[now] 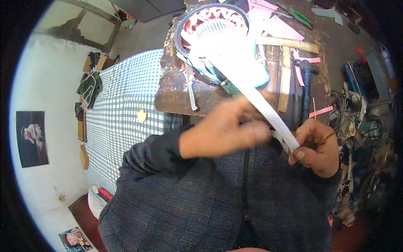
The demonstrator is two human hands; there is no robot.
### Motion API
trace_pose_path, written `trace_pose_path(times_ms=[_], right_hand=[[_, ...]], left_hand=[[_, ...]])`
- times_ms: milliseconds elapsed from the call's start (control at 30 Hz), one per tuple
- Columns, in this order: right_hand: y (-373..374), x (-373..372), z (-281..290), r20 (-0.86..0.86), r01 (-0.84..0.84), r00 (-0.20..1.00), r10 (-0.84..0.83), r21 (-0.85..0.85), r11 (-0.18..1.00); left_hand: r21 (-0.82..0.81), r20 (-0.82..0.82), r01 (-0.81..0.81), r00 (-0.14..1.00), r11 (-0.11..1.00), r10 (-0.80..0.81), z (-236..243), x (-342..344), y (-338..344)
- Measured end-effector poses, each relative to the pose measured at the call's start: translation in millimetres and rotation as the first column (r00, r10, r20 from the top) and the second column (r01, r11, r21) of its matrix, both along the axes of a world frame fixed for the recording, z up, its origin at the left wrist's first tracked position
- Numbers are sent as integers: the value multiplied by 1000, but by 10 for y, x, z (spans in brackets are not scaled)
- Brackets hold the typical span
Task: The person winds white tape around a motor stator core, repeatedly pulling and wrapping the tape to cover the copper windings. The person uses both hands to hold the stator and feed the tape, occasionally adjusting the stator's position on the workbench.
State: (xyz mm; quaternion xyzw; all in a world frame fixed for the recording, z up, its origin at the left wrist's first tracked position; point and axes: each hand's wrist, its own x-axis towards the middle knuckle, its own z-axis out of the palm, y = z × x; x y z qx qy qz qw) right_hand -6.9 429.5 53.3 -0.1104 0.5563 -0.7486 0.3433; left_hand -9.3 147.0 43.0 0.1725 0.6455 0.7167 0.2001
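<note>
My right hand [317, 148] pinches the lower end of a long white strip [268, 113] between thumb and fingers. From there the strip slants up and left into strong glare over what looks like a motor stator [180, 40], with a dark rim, teal sides and red and white bits round its inside. A thin brown sliver [329, 137] sticks out by the right fingers. Next to the strip, my left hand [224, 130] is smeared by motion, so its grip is unclear. A small whitish piece [282, 140] hangs between the two hands.
On the worn wooden table [168, 94] lie a knife [192, 93], a hammer [305, 80], wooden sticks [284, 80], pink paper pieces [287, 27] and a green-handled tool [300, 17]. A checked cloth [126, 96] covers the surface at left. Cables and clutter [350, 109] crowd the right side.
</note>
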Motion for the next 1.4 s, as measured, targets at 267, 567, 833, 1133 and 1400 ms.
trace_pose_path(times_ms=[267, 567, 833, 1133, 1400], right_hand=[[-241, 84, 8, -154, -5, 986, 61, 337, 941], [-538, 26, 97, -383, 156, 924, 18, 418, 895], [-736, 17, 349, -400, 237, 916, 28, 596, 767], [-905, 47, 656, -557, 399, 827, 68, 670, 626], [-1290, 16, 666, -789, 406, 543, 288, 546, 733]], left_hand=[[388, -46, -644, 701, 659, 712, 384, -175, -868], [642, 32, -464, 812, 610, 583, 289, -232, -1727], [713, 204, -478, 841, 512, 501, -158, -370, -2188], [737, 244, -425, 892, 526, 380, -509, -498, -2498], [416, 308, -631, 775, 655, 552, -791, -548, -2647]])
